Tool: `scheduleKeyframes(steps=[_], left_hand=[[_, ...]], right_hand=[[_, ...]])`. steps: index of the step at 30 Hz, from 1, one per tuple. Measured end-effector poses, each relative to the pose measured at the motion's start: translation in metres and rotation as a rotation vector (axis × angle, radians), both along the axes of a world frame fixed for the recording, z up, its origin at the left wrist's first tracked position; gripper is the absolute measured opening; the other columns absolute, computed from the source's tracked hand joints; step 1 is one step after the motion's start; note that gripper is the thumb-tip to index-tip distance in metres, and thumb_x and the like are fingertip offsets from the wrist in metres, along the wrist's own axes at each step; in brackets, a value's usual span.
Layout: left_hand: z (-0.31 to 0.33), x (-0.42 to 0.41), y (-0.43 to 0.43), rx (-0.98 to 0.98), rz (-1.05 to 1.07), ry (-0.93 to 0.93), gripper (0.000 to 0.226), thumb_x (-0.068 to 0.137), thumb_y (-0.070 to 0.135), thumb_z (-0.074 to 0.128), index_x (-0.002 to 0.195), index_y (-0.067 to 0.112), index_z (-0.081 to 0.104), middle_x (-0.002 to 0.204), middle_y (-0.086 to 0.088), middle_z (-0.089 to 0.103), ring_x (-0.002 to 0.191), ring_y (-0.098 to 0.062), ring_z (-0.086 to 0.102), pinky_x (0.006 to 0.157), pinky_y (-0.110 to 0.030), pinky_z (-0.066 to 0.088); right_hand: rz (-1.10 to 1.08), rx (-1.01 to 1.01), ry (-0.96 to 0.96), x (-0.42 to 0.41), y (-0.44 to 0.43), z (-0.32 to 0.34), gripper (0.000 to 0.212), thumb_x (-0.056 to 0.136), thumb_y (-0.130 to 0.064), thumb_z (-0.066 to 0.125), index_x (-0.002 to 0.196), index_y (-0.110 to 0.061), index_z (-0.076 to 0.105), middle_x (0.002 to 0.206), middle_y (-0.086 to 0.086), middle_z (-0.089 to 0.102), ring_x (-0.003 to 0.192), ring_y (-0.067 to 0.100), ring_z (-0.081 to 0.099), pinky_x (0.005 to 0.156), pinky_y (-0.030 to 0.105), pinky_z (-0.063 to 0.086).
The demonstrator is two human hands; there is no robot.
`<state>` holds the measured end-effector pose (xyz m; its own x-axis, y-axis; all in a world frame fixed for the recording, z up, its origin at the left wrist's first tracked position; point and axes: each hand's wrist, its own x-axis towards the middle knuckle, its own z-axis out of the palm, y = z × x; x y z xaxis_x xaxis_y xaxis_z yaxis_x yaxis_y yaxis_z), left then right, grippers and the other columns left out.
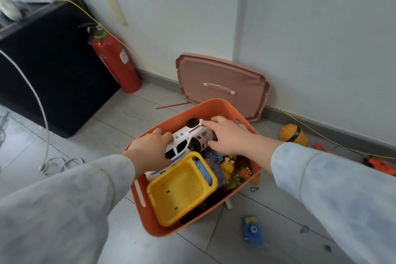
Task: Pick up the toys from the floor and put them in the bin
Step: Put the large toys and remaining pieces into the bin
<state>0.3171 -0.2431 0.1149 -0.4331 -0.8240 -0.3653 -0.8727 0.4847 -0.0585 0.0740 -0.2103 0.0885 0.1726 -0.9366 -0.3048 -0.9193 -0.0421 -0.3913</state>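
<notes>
Hands grasp the white plastic toy police car tilted over the orange plastic bin: left hand at its front, right hand at the rear. I advise lowering it level beside the yellow plastic basket before letting go.

Head camera looks steeply down, close over the orange bin by the wall.
</notes>
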Motion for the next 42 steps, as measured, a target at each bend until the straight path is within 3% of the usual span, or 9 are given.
scheduleKeyframes(steps=[4,13,20,26,31,37,42], left_hand=[[0.01,-0.028,0.004,-0.025,-0.056,0.06,0.065,0.083,0.054,0.067,0.139,0.036,0.039,0.123,0.004,0.048,0.096,-0.016,0.057,0.073,-0.032,0.056],[0.03,-0.125,0.027,-0.087,-0.233,0.301,0.055,0.086,0.048,0.061,0.136,0.033,0.045,0.125,0.003,0.049,0.112,-0.023,0.055,0.081,-0.041,0.055],[0.03,-0.186,0.053,-0.07,-0.407,0.361,0.05,0.086,0.043,0.057,0.134,0.033,0.048,0.122,0.004,0.048,0.111,-0.022,0.056,0.068,-0.037,0.054],[0.018,-0.239,0.081,0.024,-0.478,0.405,0.055,0.083,0.042,0.057,0.135,0.028,0.049,0.125,0.0,0.048,0.114,-0.026,0.054,0.092,-0.042,0.051],[-0.007,-0.295,0.116,0.103,-0.419,0.473,0.053,0.088,0.041,0.059,0.137,0.027,0.048,0.129,-0.004,0.048,0.117,-0.029,0.053,0.095,-0.039,0.047],[-0.054,-0.335,0.143,0.19,-0.413,0.368,0.064,0.086,0.046,0.061,0.144,0.028,0.038,0.138,-0.007,0.04,0.124,-0.035,0.047,0.101,-0.046,0.045],[-0.09,-0.36,0.154,0.274,-0.309,0.211,0.09,0.077,0.062,0.067,0.15,0.031,0.023,0.152,-0.011,0.02,0.14,-0.039,0.027,0.108,-0.055,0.039]], right_hand=[[-0.059,-0.076,-0.073,-0.021,0.011,0.011,0.068,0.092,-0.041,0.055,0.154,-0.035,0.027,0.161,0.002,0.022,0.144,0.027,0.033,0.113,0.048,0.037],[-0.116,-0.348,-0.159,-0.092,0.055,0.05,0.055,0.091,-0.024,0.056,0.145,-0.023,0.046,0.143,0.004,0.046,0.127,0.023,0.05,0.107,0.035,0.041],[-0.289,-0.318,-0.068,-0.165,0.097,0.042,0.058,0.088,-0.025,0.058,0.145,-0.021,0.045,0.141,0.008,0.047,0.126,0.029,0.05,0.108,0.04,0.042],[-0.392,-0.174,0.042,-0.22,0.157,0.011,0.063,0.089,-0.034,0.058,0.148,-0.024,0.039,0.147,0.011,0.039,0.131,0.036,0.043,0.109,0.048,0.04],[-0.489,-0.05,0.122,-0.255,0.202,-0.018,0.066,0.091,-0.046,0.058,0.15,-0.031,0.031,0.153,0.013,0.028,0.136,0.039,0.034,0.108,0.05,0.04],[-0.626,0.046,0.185,-0.29,0.236,-0.057,0.078,0.084,-0.061,0.061,0.15,-0.036,0.027,0.157,0.012,0.021,0.144,0.037,0.022,0.11,0.06,0.034],[-0.655,0.087,0.201,-0.325,0.241,-0.078,0.091,0.074,-0.069,0.067,0.15,-0.036,0.027,0.16,0.01,0.017,0.147,0.037,0.015,0.113,0.062,0.028]])
